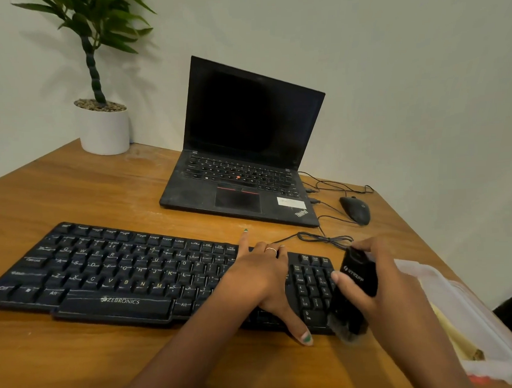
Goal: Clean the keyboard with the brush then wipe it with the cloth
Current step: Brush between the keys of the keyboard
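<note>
Black ZEBRONICS keyboard (112,274) lies flat on the wood-grain desk (75,200); left hand (263,277) rests on its right section, fingers spread and straight, thumb over the near edge; right hand (377,288) grips a black blocky brush (354,292), soft grey bristles down at the numpad's near corner; translucent plastic box (468,317) beside it, matte black laptop (247,153) behind.

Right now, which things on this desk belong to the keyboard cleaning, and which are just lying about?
In the job:
black Zebronics keyboard, steadied by the left hand
black-handled brush, gripped by the right hand at the keyboard's number-pad corner

Lying about:
open black laptop
black wired mouse
potted plant in a white pot
clear plastic box, contents unclear

No cloth clearly in view.
</note>
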{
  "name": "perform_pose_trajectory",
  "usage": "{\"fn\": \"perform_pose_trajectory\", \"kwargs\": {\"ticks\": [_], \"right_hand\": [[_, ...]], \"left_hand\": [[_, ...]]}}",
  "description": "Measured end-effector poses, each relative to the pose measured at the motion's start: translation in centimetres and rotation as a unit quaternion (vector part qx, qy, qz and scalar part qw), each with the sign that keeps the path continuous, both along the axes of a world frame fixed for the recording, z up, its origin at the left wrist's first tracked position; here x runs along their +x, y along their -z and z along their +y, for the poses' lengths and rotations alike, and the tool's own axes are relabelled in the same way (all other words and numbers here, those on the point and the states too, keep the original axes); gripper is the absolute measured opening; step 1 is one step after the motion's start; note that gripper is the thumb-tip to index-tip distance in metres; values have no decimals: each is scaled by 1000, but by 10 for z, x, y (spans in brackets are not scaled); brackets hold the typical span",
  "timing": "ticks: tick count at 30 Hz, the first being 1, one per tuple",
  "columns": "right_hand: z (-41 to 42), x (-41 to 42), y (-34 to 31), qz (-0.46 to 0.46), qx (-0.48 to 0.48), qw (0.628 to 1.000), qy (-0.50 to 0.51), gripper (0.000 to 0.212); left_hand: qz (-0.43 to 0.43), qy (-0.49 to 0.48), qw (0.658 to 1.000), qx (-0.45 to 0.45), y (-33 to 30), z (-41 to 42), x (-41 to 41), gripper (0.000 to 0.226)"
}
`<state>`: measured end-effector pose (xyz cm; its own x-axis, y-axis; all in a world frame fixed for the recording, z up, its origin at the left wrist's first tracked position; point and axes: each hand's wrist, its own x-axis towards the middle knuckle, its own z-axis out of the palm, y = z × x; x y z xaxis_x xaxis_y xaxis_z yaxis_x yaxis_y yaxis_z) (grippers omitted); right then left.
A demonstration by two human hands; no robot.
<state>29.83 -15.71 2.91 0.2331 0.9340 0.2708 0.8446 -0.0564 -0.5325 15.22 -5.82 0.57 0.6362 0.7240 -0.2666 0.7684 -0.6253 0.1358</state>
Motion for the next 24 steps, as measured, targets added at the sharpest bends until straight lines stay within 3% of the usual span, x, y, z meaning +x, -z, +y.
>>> {"fn": "perform_pose_trajectory", "kwargs": {"ticks": [4, 7, 10, 13, 17, 22, 24], "right_hand": [[1, -12, 14, 47, 100, 994, 10, 41], [5, -6, 16, 80, 78, 994, -5, 43], [15, 15, 9, 48, 46, 997, 27, 38], [19, 12, 8, 19, 96, 994, 38, 40], [23, -8, 16, 115, 102, 988, -14, 41], [38, 4, 15, 18, 121, 992, 22, 40], [42, 8, 14, 48, 139, 989, 24, 43]], "left_hand": [[5, 2, 1000, 1, 0, 0, 0, 137], [4, 1, 1000, 2, 0, 1, 0, 137], [-2, -1, 1000, -3, 0, 1, 0, 137], [-2, 0, 1000, -5, 0, 1, 0, 137], [-5, -1, 1000, -4, 0, 0, 0, 135], [-5, 0, 1000, -1, -1, 0, 0, 135], [-3, 3, 1000, 0, -1, 0, 0, 134]]}}
